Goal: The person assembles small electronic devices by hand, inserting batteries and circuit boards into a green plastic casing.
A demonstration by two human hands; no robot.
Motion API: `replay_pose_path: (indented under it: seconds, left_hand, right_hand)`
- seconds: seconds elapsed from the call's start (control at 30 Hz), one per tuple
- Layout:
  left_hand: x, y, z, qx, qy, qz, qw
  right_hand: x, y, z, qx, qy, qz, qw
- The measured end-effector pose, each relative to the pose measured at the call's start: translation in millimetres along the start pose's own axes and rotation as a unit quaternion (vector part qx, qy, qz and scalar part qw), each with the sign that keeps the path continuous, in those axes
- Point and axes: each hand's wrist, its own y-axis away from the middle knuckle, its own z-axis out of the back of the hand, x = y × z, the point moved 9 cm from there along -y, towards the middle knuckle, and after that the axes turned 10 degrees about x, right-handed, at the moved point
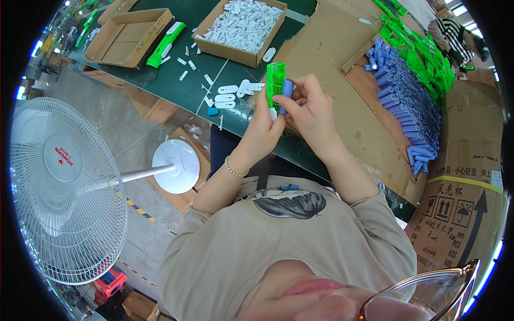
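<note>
Just over the table's near edge, my left hand [261,129] grips a bright green plastic housing [275,76] held upright, its hollow ribbed side showing. My right hand [315,113] pinches a blue-purple cylindrical battery cell [287,88] between thumb and fingers. The cell lies right against the housing's right side; whether it sits inside cannot be made out. A white rounded piece [273,114] shows below the housing, between my hands. To the left of my hands, several white oval covers [227,89] lie on the green table, with a small blue block [213,111] nearby.
A cardboard box [227,51] of small white parts stands at the back, a shallow cardboard tray [115,58] left of it, a green housing [163,48] between. Stacked battery cells [399,96] and heaped green housings [428,64] fill the right. A fan [69,214] stands left, cartons [455,214] right.
</note>
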Motion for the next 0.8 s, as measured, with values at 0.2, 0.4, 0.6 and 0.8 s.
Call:
replay_pose_path:
  seconds: [0.2,0.4,0.6,0.8]
  left_hand:
    - [8.4,3.2,1.9,0.017,0.072,0.025,0.997]
    - [12.5,13.6,14.8,0.027,0.134,0.037,0.990]
    - [15.7,33.0,30.9,-0.008,0.299,0.028,0.954]
    - [35.8,51.2,60.0,-0.073,0.317,0.039,0.945]
  right_hand:
    - [6.5,-3.3,-8.0,-0.006,0.075,0.025,0.997]
    - [-0.1,-8.7,-22.2,0.008,-0.053,-0.044,0.998]
    - [-10.8,-24.9,-73.0,0.198,-0.304,-0.101,0.926]
    - [-5.6,-59.6,-91.4,0.271,-0.177,-0.082,0.943]
